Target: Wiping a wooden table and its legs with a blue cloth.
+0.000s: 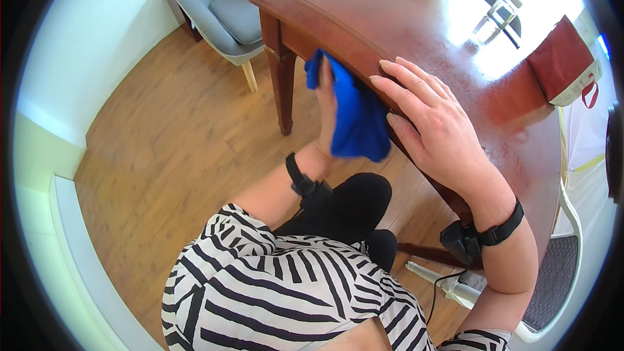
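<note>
My left hand (326, 102) grips a blue cloth (360, 119) against the side of a reddish-brown wooden table (370, 9), just below its top edge. Most of its fingers are hidden behind the cloth, which hangs down in folds. Flat on the tabletop's near edge lies my right hand (434, 122), fingers slightly spread and nothing held. A black strap with a small black device sits on each wrist. Fine dark specks or wear marks show on the tabletop beyond my right hand.
A grey armchair (229, 9) stands past the table's left corner, near a tapered table leg (282, 92). On the tabletop are a red bag (560, 63) and a clear container (487, 29). A white-framed chair (575, 214) is at right, and a black cable (434, 292) hangs below my right wrist.
</note>
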`<state>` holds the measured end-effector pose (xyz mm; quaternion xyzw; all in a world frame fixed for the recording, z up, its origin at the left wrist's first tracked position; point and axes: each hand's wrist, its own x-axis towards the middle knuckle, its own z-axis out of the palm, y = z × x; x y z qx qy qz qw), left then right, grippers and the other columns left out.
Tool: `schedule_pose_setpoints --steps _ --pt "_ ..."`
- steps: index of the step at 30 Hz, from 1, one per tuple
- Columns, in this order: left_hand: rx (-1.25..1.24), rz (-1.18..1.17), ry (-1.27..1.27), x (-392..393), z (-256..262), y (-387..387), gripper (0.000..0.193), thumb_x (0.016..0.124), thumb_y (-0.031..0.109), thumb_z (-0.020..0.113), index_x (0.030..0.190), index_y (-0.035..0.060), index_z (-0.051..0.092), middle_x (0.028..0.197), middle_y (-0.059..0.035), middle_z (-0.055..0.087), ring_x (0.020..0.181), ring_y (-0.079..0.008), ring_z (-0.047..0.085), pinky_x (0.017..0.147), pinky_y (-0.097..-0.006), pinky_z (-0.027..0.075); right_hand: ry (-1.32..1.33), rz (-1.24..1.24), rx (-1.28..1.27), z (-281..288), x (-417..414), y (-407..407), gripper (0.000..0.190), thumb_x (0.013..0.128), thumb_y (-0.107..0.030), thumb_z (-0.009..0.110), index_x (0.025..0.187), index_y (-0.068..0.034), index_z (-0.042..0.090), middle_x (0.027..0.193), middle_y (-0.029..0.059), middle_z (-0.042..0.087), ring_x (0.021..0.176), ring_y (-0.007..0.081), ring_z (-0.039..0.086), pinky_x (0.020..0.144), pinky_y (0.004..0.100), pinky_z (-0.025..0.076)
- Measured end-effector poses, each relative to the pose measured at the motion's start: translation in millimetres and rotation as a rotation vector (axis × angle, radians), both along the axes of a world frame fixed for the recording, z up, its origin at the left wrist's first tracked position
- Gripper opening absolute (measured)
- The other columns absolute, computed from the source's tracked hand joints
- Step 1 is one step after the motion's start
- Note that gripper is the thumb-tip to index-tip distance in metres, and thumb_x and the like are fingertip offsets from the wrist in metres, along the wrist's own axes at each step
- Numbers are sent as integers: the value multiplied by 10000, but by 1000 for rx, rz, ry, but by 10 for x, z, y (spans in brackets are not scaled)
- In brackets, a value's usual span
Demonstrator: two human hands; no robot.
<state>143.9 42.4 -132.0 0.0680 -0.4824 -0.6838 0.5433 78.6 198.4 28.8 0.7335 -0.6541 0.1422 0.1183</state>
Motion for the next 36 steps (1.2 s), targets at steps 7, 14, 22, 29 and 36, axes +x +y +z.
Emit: schedule_pose_setpoints --steps 7,14,22,29,36 --pt "-339 573 -323 154 214 -1146 404 1117 337 467 1436 89 467 1378 -116 566 1279 -266 542 1105 -395 435 -1 -10 7 -13 -5 1 485 915 -71 660 1397 -49 611 1502 152 558 1442 332 478 1187 445 410" --pt "-627 916 -406 258 243 -1966 332 1081 305 513 1298 60 563 1238 -134 614 1152 -308 578 1002 -403 455 -29 -1 18 6 -20 -2 483 917 -77 661 1397 -43 609 1502 162 553 1444 347 472 1192 453 397" --pt "-387 862 -594 240 -874 -2044 282 1070 290 521 1123 40 641 1035 -111 631 989 -250 581 887 -388 452 -51 -22 87 62 22 -1 503 909 -71 668 1406 -55 596 1530 152 518 1454 367 450 1177 480 388" --pt "218 227 -267 305 -1455 -2107 320 1090 408 521 1238 151 642 1131 -22 663 1049 -187 619 912 -347 483 -76 -14 100 65 -63 4 508 903 -82 675 1403 -47 599 1520 166 521 1444 381 458 1175 485 385" --pt "242 -193 -215 298 -925 -2681 493 1040 553 548 1325 161 635 1163 -32 701 1118 -217 651 888 -430 537 -117 -28 151 123 -15 2 476 909 -86 667 1381 -40 628 1520 179 524 1453 380 453 1187 470 365"
